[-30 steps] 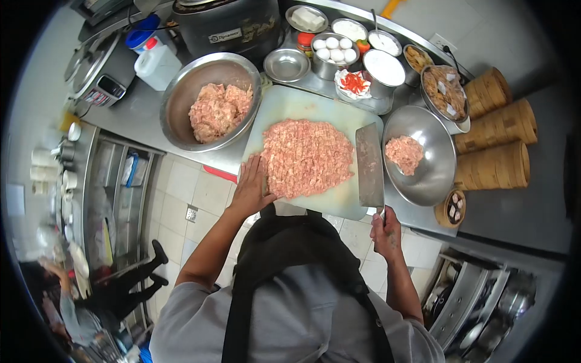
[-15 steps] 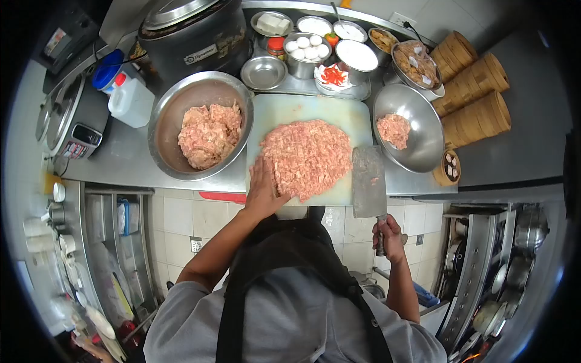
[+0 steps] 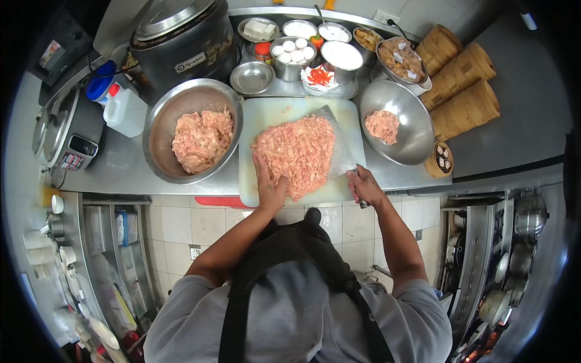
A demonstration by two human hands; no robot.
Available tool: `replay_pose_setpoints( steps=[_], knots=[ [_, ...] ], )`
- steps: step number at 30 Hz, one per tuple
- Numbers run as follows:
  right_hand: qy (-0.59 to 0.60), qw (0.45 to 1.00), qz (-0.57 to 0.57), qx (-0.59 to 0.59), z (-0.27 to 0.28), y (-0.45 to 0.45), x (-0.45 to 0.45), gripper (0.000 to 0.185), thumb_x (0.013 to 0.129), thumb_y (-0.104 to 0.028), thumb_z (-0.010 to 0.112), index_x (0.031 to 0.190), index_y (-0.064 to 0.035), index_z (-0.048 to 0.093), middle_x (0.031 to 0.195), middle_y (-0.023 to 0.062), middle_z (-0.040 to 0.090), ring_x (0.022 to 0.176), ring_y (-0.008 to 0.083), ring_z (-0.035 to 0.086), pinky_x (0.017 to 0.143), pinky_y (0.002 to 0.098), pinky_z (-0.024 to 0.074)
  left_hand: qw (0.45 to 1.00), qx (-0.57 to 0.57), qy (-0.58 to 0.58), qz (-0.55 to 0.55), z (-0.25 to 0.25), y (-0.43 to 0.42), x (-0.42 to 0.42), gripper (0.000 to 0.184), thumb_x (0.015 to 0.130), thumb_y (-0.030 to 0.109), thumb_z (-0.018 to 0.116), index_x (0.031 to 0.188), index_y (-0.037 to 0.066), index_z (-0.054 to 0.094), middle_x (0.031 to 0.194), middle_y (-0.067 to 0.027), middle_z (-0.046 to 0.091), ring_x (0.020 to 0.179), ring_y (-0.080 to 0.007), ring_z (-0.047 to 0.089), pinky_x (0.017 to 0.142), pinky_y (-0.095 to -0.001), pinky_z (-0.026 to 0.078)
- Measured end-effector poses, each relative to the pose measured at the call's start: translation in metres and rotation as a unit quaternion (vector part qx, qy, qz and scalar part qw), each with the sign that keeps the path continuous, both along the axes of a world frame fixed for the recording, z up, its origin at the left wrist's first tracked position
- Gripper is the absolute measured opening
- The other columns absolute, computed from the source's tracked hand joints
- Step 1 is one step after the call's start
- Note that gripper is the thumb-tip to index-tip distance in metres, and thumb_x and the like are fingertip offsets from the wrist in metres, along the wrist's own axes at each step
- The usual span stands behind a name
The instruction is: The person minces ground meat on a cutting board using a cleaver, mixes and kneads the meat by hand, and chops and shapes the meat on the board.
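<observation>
Head view: centre frame, right hand (image 3: 365, 186) grips flat cleaver (image 3: 345, 158) at lumpy mince (image 3: 296, 151)'s right edge, left hand (image 3: 271, 190) unclenched against its lower left.

Three mounds of minced meat (image 3: 295, 154) are in view, one on the single cutting board (image 3: 249, 121) at the front edge of the bench (image 3: 124, 160) and one in each of two large metal bowls (image 3: 158, 112). There is one cleaver (image 3: 342, 151). Along the back edge stand one bowl of white blocks (image 3: 258, 29), one jar (image 3: 263, 52) with a red lid, one pot holding at least six eggs (image 3: 301, 43), one bowl of red strips (image 3: 320, 76) and three round vessels of white contents (image 3: 342, 55). Toward the right are three stacks of bamboo steamers (image 3: 465, 113), plus one small bamboo steamer (image 3: 433, 166) holding at least three pieces. Toward the left are two cookers (image 3: 187, 60) and one white jug (image 3: 126, 114).
</observation>
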State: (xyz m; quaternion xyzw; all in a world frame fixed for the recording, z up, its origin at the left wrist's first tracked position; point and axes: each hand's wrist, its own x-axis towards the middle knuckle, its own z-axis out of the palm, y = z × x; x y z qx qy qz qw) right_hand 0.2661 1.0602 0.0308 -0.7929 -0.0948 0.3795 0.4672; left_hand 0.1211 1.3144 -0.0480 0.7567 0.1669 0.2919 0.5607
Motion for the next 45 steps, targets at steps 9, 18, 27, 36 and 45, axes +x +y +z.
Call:
replay_pose_setpoints(
  steps=[9,18,27,36,45],
  knots=[
    [-0.365,0.866,0.262,-0.219,0.048,0.077,-0.067,0.023,0.098,-0.018,0.044,0.102,0.0037,0.047,0.085,0.0277,0.065,0.078,0.0416,0.067,0.073,0.0485,0.0538,0.994,-0.064,-0.038,0.078,0.013,-0.015,0.019,0.074,0.101,0.039,0.043,0.152,-0.005,0.012,0.160,-0.0255,0.006,0.149,-0.0385,0.006,0.120,-0.0427,0.007],
    [-0.352,0.910,0.176,-0.132,0.084,0.063,-0.075,0.027,0.097,-0.023,0.051,0.100,0.0040,0.046,0.072,0.0289,0.062,0.070,0.0475,0.063,0.063,0.0522,0.0499,0.997,-0.013,-0.050,0.061,0.074,-0.034,0.054,0.058,0.105,0.029,0.034,0.151,-0.004,0.021,0.159,-0.0227,0.016,0.148,-0.0341,0.014,0.119,-0.0421,0.012],
    [-0.248,0.966,0.014,-0.074,0.035,-0.001,-0.040,0.039,0.096,-0.034,0.053,0.107,0.0035,0.054,0.079,0.0257,0.065,0.077,0.0429,0.065,0.073,0.0464,0.0508,0.984,0.156,0.073,0.050,0.059,0.019,0.057,0.061,0.101,0.037,0.041,0.148,-0.001,0.031,0.154,-0.0239,0.029,0.146,-0.0383,0.020,0.118,-0.0534,0.009],
    [0.011,0.987,-0.146,-0.058,-0.012,-0.065,-0.051,0.052,0.099,-0.053,0.044,0.085,-0.0032,0.051,0.053,0.0026,0.044,0.032,0.0117,0.039,0.031,0.0287,0.0332,0.982,0.081,0.139,0.095,0.014,0.012,0.007,0.080,0.098,0.042,0.047,0.148,-0.012,0.014,0.154,-0.0337,0.015,0.146,-0.0447,0.011,0.119,-0.0503,0.008],
    [-0.013,0.998,0.027,-0.047,-0.005,0.034,-0.049,0.044,0.100,-0.040,0.049,0.083,0.0001,0.049,0.050,0.0050,0.045,0.034,0.0153,0.045,0.035,0.0319,0.0382,0.994,0.014,0.084,0.068,0.005,-0.002,0.033,0.084,0.099,0.043,0.046,0.150,-0.010,0.005,0.158,-0.0304,0.005,0.148,-0.0420,0.005,0.120,-0.0445,0.007]
  ],
)
